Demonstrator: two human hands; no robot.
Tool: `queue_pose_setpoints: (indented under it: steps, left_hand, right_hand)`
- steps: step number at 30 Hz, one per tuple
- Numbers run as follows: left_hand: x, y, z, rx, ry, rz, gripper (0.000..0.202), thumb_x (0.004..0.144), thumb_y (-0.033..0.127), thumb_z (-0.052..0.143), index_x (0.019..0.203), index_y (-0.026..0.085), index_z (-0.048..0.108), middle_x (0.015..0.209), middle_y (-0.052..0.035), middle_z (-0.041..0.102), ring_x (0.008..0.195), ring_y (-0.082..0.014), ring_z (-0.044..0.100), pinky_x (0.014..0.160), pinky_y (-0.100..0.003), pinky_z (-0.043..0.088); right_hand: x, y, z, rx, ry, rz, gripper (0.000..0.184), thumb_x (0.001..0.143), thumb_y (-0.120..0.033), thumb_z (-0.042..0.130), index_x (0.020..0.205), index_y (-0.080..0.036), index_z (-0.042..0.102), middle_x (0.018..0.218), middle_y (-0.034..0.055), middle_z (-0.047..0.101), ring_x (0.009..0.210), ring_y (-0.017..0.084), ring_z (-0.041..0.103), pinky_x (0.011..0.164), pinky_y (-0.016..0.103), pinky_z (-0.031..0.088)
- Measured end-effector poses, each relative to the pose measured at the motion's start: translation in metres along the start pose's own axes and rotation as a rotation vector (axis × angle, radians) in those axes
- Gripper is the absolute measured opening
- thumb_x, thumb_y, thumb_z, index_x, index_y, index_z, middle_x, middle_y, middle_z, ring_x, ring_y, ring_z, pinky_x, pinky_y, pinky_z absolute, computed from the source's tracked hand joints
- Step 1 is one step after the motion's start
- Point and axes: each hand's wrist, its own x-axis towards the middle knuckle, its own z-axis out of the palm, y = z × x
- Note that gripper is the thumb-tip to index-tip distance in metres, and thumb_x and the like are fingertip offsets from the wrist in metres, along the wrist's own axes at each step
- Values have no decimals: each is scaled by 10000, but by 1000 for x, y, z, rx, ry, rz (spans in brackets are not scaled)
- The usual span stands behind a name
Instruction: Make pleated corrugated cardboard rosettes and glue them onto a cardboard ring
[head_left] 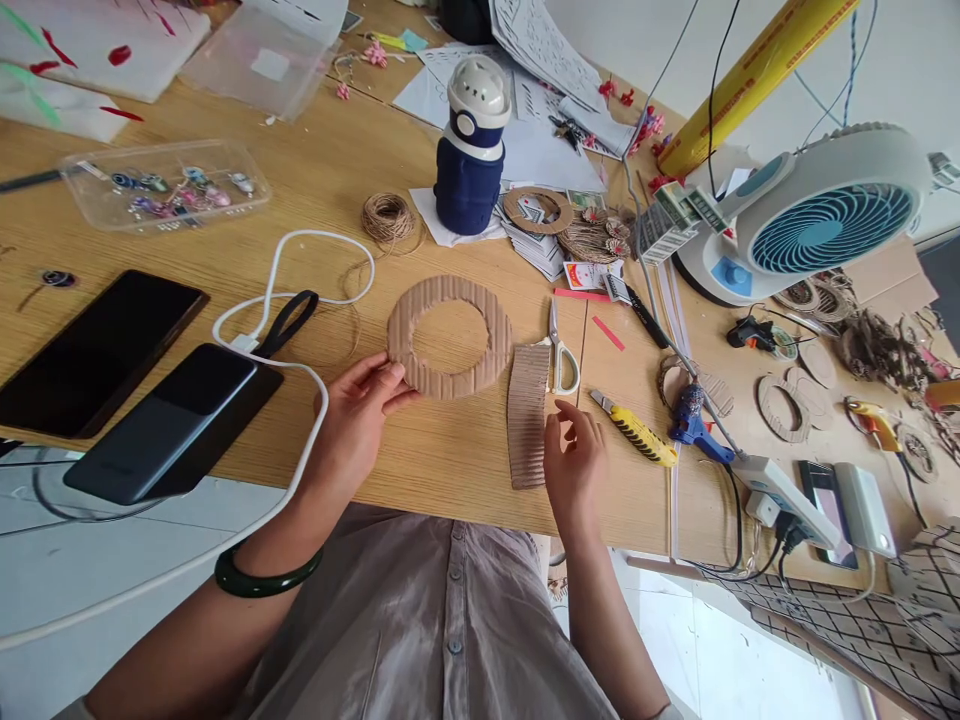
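Observation:
A corrugated cardboard ring [450, 336] lies flat on the wooden table [330, 170]. My left hand [358, 416] pinches the ring's near-left edge between thumb and fingers. A corrugated cardboard strip [526, 414] lies just right of the ring. My right hand [574, 455] hovers beside the strip's right edge, fingers loosely curled and apart, holding nothing. Scissors [560, 352] lie just beyond the strip, and a yellow utility knife [636, 430] lies right of my right hand.
A phone [97, 350] and a power bank [171, 420] with a white cable sit at the left. A blue bottle [469, 150], a twine ball [388, 217], a clear tray [161, 185], a desk fan [817, 215] and a blue glue gun [694, 420] surround the work spot.

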Motion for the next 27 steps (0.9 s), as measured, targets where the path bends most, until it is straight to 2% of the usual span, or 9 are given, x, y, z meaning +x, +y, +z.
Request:
queue_pose_setpoints:
  steps: [4,10,12,15,18,20,23,25,27]
  left_hand:
    - [18,3,8,-87,10,-12,178,734,284,791,871,216,701,925,-14,779,870,-177,735,889,-358,612]
    - [34,5,23,-170,20,30,198,715,255,802,858,195,680,918,-25,743,913,-201,729,986,-438,568]
    - [40,3,25,-190,13,40,204,695,245,815,833,190,674,923,-28,737,930,-202,725,1005,-441,566]
    - [41,-3,24,-168,-30,56,233,694,239,822,876,189,686,1074,-62,741,1145,-248,686,1079,-442,526]
    - [24,-10,19,-59,33,149,399,725,196,811,1108,219,700,1374,-74,655,1389,-251,534,1182,-392,422]
    - [5,-12,16,50,78,229,457,776,227,801,1217,242,684,1471,-65,592,1431,-237,488,1191,-364,406]
    - [-22,-13,16,141,-159,9,381,836,378,768,1156,175,729,1221,-118,736,1149,-273,700,1063,-426,536]
    - [-34,-12,19,146,-312,-201,427,829,473,760,1119,161,747,1115,-132,768,1034,-288,742,952,-436,599]
    - [-39,-12,24,160,-415,-319,426,814,539,754,1059,191,769,1051,-110,783,977,-289,752,851,-399,629]
  right_hand:
    - [-5,6,2,-368,-12,-86,289,936,-450,625,1027,-185,694,964,111,690,937,292,581,847,425,456]
    - [-9,3,12,-402,-87,-88,257,870,-419,724,920,-208,584,947,93,652,903,288,544,825,413,458]
    - [-9,5,13,-360,-85,-79,234,869,-380,717,884,-223,545,913,77,641,890,278,541,829,412,459]
    - [-10,7,13,-207,-85,-14,190,864,-304,689,863,-234,512,864,45,634,881,255,559,817,391,461]
    - [-10,7,13,114,-129,118,138,866,-281,644,921,-231,528,833,4,616,766,193,572,729,338,471]
    - [-9,6,11,351,-170,194,183,857,-301,645,1002,-227,561,822,-16,589,690,156,554,654,300,470]
    - [-2,3,1,618,-292,223,296,854,-335,677,1123,-229,612,812,-29,546,670,136,546,610,274,480]
    - [3,1,-7,733,-410,192,359,860,-348,704,1194,-244,626,820,-33,527,671,128,544,604,267,490]
    - [6,-2,-14,778,-512,137,410,866,-336,719,1257,-263,622,821,-33,521,676,125,540,599,258,491]
